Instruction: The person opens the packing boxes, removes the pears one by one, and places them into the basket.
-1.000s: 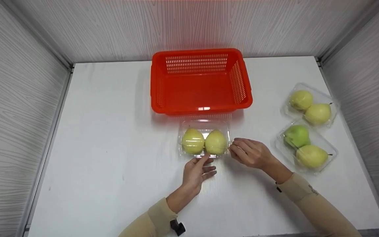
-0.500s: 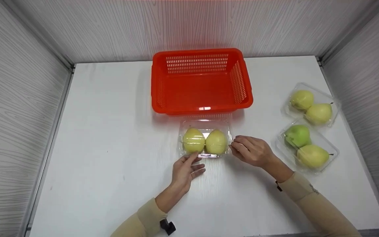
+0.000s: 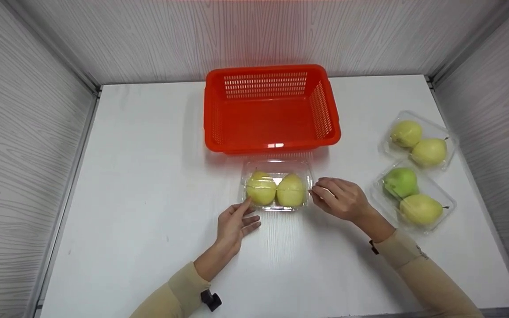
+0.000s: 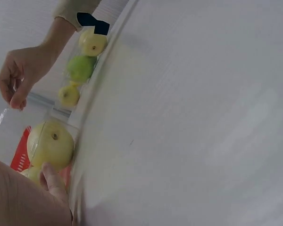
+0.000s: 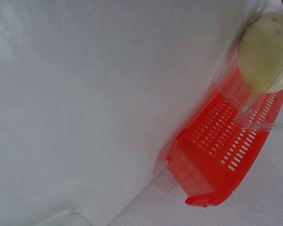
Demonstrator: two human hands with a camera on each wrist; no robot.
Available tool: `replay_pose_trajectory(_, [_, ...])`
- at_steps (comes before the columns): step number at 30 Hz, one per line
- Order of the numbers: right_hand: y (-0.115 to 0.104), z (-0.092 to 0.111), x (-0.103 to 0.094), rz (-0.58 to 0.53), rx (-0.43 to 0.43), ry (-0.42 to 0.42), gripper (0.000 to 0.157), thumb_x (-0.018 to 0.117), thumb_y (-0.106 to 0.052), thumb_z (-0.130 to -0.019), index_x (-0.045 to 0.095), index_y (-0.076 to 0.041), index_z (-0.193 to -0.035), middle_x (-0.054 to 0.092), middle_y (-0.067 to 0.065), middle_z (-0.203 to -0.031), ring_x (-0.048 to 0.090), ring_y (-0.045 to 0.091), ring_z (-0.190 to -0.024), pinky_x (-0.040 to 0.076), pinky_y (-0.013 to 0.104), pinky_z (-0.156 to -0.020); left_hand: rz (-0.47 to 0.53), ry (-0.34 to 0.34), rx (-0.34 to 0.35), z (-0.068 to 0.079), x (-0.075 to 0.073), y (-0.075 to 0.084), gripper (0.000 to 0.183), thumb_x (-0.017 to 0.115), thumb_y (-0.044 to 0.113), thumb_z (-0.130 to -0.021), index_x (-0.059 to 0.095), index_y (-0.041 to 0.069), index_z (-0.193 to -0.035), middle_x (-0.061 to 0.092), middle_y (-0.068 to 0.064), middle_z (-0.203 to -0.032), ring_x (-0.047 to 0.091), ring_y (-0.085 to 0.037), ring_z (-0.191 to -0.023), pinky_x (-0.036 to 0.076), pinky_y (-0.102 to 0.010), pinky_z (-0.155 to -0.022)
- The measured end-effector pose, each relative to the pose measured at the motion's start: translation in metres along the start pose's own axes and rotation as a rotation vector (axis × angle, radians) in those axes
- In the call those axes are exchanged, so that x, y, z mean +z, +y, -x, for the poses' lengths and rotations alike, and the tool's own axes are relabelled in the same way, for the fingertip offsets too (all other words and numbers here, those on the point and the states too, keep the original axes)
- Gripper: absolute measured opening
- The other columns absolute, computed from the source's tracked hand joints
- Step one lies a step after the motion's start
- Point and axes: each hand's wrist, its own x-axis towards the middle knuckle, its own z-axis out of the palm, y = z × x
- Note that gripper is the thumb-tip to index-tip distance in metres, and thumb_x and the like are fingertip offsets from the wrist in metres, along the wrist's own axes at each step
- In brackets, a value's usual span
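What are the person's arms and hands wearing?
The left hand and right hand are bare, with no gloves. The left sleeve and right sleeve are long and tan. A small black gadget sits by the left cuff. The right sleeve has small dark marks, too tiny to read.

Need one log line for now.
left hand: touching pear container; right hand: pinching its lid; red basket: beyond container
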Motion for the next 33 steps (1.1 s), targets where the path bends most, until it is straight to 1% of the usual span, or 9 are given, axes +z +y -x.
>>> replay_pose_trajectory(4, [0.001, -0.002, 0.001, 0.005, 0.012, 0.003, 0.014, 0.072, -0.012, -0.096, 0.074, -0.002, -0.086, 0.076, 0.011, -0.079, 0.073, 0.024, -0.067, 0.065, 0.034, -0.06, -0.009, 0.03, 0.005, -0.002, -0.005, 0.009, 0.038, 0.072, 0.038, -0.1, 0.059, 0.006, -0.114, 0.07, -0.002, -0.096, 0.073, -0.014, -0.081, 0.067, -0.03, -0.08])
replay_pose_trajectory(8, [0.003, -0.004, 0.0, 0.017, 0.019, -0.006, 0.018, 0.071, -0.014, -0.099, 0.075, -0.002, -0.087, 0.076, 0.011, -0.079, 0.074, 0.024, -0.066, 0.066, 0.035, -0.061, -0.013, 0.046, 0.01, -0.006, -0.009, 0.019, 0.037, 0.073, 0.036, -0.1, 0.06, 0.005, -0.116, 0.068, -0.002, -0.097, 0.072, -0.015, -0.082, 0.067, -0.03, -0.08])
replay_pose_trajectory(14, [0.006, -0.007, 0.001, 0.013, 0.037, 0.002, 0.019, 0.07, -0.015, -0.099, 0.076, -0.001, -0.088, 0.076, 0.012, -0.08, 0.074, 0.024, -0.067, 0.065, 0.036, -0.061, -0.01, 0.018, 0.003, -0.016, -0.013, 0.033, 0.03, 0.072, 0.027, -0.101, 0.063, 0.006, -0.12, 0.069, -0.002, -0.097, 0.071, -0.015, -0.081, 0.066, -0.029, -0.079])
replay_pose_trajectory(17, [0.007, -0.008, 0.002, 0.005, 0.041, 0.01, 0.018, 0.07, -0.014, -0.099, 0.076, -0.001, -0.089, 0.076, 0.012, -0.08, 0.073, 0.024, -0.067, 0.065, 0.036, -0.061, 0.011, -0.036, 0.003, -0.023, -0.017, 0.038, 0.025, 0.069, 0.019, -0.103, 0.065, 0.005, -0.123, 0.071, -0.002, -0.096, 0.071, -0.014, -0.08, 0.066, -0.028, -0.076])
replay_pose_trajectory(20, [0.009, -0.008, 0.003, -0.004, 0.041, 0.015, 0.017, 0.071, -0.015, -0.099, 0.076, -0.002, -0.089, 0.076, 0.012, -0.08, 0.073, 0.024, -0.067, 0.065, 0.036, -0.061, 0.026, -0.121, 0.013, -0.031, -0.022, 0.042, 0.023, 0.065, 0.013, -0.105, 0.064, 0.005, -0.126, 0.073, -0.001, -0.096, 0.071, -0.013, -0.08, 0.064, -0.025, -0.074])
replay_pose_trajectory(22, [0.01, -0.009, 0.004, -0.013, 0.044, 0.025, 0.017, 0.071, -0.014, -0.098, 0.077, -0.002, -0.089, 0.076, 0.012, -0.08, 0.073, 0.024, -0.067, 0.065, 0.036, -0.06, 0.026, -0.178, 0.02, -0.035, -0.025, 0.045, 0.024, 0.063, 0.012, -0.105, 0.064, 0.005, -0.128, 0.075, 0.0, -0.096, 0.07, -0.012, -0.08, 0.063, -0.024, -0.073])
replay_pose_trajectory(25, [0.012, -0.009, 0.005, -0.026, 0.052, 0.042, 0.016, 0.071, -0.014, -0.098, 0.077, -0.002, -0.089, 0.076, 0.011, -0.08, 0.073, 0.024, -0.066, 0.065, 0.037, -0.06, 0.019, -0.238, 0.016, -0.041, -0.028, 0.049, 0.024, 0.062, 0.011, -0.105, 0.063, 0.007, -0.129, 0.076, 0.001, -0.096, 0.07, -0.012, -0.08, 0.063, -0.024, -0.072])
replay_pose_trajectory(27, [0.013, -0.009, 0.006, -0.031, 0.055, 0.055, 0.015, 0.071, -0.013, -0.097, 0.077, -0.003, -0.088, 0.075, 0.011, -0.079, 0.072, 0.024, -0.066, 0.065, 0.037, -0.059, 0.014, -0.256, 0.009, -0.044, -0.029, 0.052, 0.024, 0.063, 0.01, -0.105, 0.063, 0.007, -0.129, 0.076, 0.001, -0.095, 0.07, -0.011, -0.08, 0.063, -0.024, -0.072])
replay_pose_trajectory(33, [0.017, -0.009, 0.007, -0.029, 0.071, 0.067, 0.015, 0.071, -0.013, -0.097, 0.077, -0.004, -0.087, 0.075, 0.009, -0.078, 0.071, 0.023, -0.064, 0.064, 0.037, -0.057, -0.02, -0.276, 0.005, -0.053, -0.03, 0.057, 0.029, 0.064, 0.01, -0.104, 0.062, 0.007, -0.132, 0.075, 0.003, -0.092, 0.066, -0.01, -0.076, 0.063, -0.023, -0.072])
